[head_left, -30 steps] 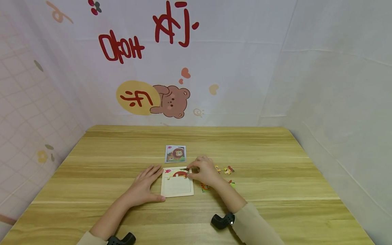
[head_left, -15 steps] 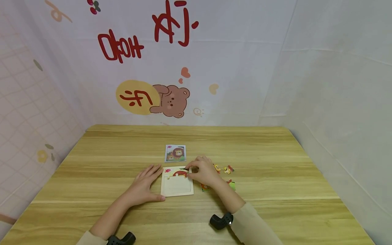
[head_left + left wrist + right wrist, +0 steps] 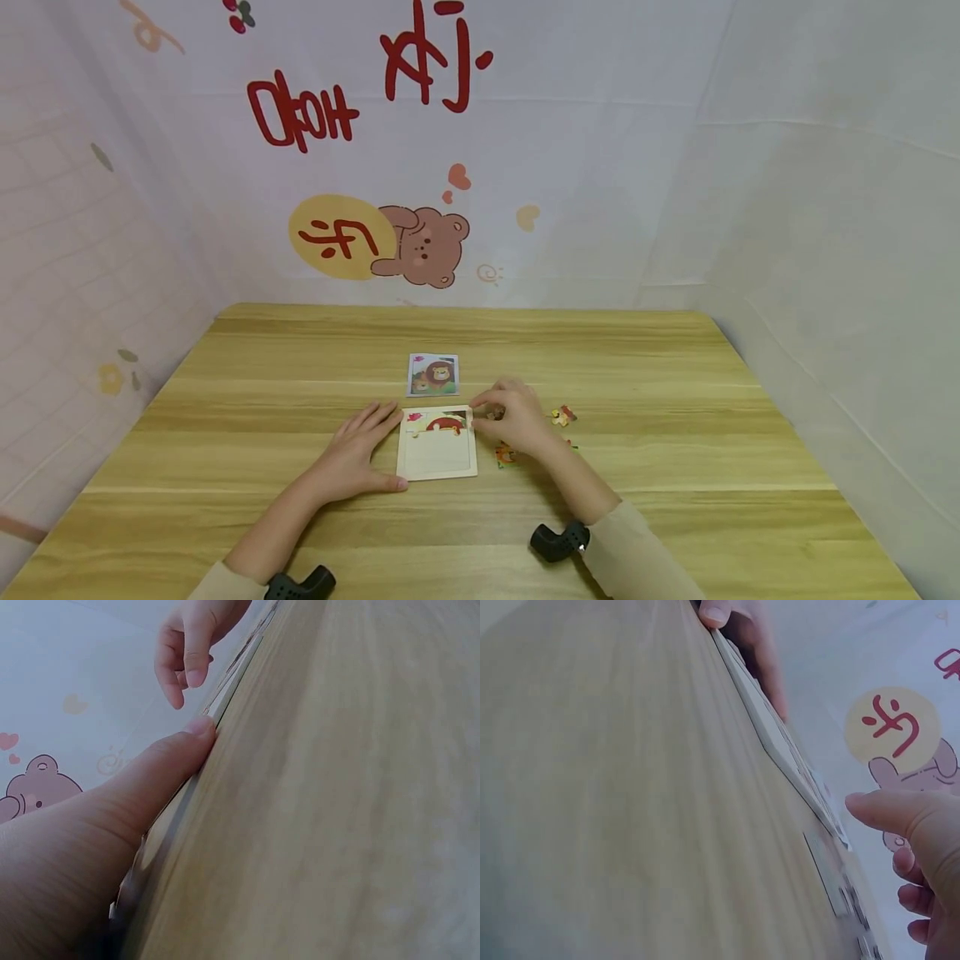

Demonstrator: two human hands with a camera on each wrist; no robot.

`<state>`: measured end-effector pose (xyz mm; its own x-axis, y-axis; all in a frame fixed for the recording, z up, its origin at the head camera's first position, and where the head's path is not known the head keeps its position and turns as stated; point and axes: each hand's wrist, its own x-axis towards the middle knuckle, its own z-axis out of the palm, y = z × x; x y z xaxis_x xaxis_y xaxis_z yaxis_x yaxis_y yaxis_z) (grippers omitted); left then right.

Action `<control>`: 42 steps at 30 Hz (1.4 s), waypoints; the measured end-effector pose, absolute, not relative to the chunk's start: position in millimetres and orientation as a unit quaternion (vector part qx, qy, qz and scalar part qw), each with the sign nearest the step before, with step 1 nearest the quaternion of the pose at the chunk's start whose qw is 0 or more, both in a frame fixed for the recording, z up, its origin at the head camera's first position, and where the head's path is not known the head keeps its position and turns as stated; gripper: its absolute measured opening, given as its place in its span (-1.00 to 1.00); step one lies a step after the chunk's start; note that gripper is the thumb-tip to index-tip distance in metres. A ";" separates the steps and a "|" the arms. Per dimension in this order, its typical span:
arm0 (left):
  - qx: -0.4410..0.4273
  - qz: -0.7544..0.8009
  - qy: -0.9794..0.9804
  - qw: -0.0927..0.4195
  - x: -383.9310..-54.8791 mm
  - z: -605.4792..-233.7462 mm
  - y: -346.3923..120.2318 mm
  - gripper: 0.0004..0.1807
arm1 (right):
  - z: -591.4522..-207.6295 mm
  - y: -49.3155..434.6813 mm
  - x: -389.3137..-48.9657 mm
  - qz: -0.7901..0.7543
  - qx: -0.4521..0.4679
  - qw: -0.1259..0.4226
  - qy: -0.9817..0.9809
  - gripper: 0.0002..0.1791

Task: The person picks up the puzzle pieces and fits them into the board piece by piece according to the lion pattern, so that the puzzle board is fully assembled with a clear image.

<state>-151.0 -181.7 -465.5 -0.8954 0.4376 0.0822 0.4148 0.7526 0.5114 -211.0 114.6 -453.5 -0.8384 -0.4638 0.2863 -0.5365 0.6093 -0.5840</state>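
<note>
A pale, square puzzle tray [image 3: 437, 458] lies on the table between both hands. Along its far side sit a few fitted puzzle pieces [image 3: 446, 426] showing a red-brown mane and a pink flower; the near part is bare board. My left hand [image 3: 352, 458] rests spread against the tray's left side, its thumb at the near corner and fingertips at the far one. Just over the tray's right edge is my right hand [image 3: 517, 421], thumb and forefinger apart with nothing visible between them. In the left wrist view, the right hand's fingers [image 3: 196, 675] hang loosely above the tray.
Beyond the tray lies a picture card [image 3: 432, 375] with lions on it. Loose puzzle pieces lie on the right, one orange piece [image 3: 506, 454] beside the tray and a yellow piece [image 3: 564, 415] farther out; the right hand partly hides others. A printed cloth [image 3: 585, 167] hangs behind.
My right hand has drawn back slightly rightward from the tray's far right corner, uncovering more of the fitted pieces there. The left hand stays at the tray; the whole view has shifted a little.
</note>
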 end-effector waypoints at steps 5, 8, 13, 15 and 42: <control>0.228 0.268 0.936 0.021 -151.0 -466.1 -182.0 0.23 | -453.9 128.6 -211.8 0.332 0.278 0.055 -0.899 -0.73; 0.227 0.268 0.936 0.023 -151.0 -465.8 -181.6 0.24 | -454.2 136.3 -212.2 0.332 0.279 0.052 -0.900 -0.71; 0.225 0.269 0.936 0.027 -150.8 -464.1 -180.4 0.23 | -455.2 148.4 -213.2 0.328 0.272 0.040 -0.904 -0.69; 0.224 0.270 0.936 0.028 -150.6 -463.5 -180.1 0.23 | -456.2 152.3 -213.9 0.324 0.271 0.040 -0.906 -0.68; 0.225 0.268 0.936 0.028 -152.8 -465.6 -180.2 0.24 | -466.0 167.5 -227.7 0.313 0.293 -0.008 -0.903 -0.73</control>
<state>-152.8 -180.2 -465.6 -0.8974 0.4358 0.0682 0.4059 0.7553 0.5146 -227.7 167.5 -466.0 -0.8284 -0.5342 0.1685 -0.5240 0.6327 -0.5702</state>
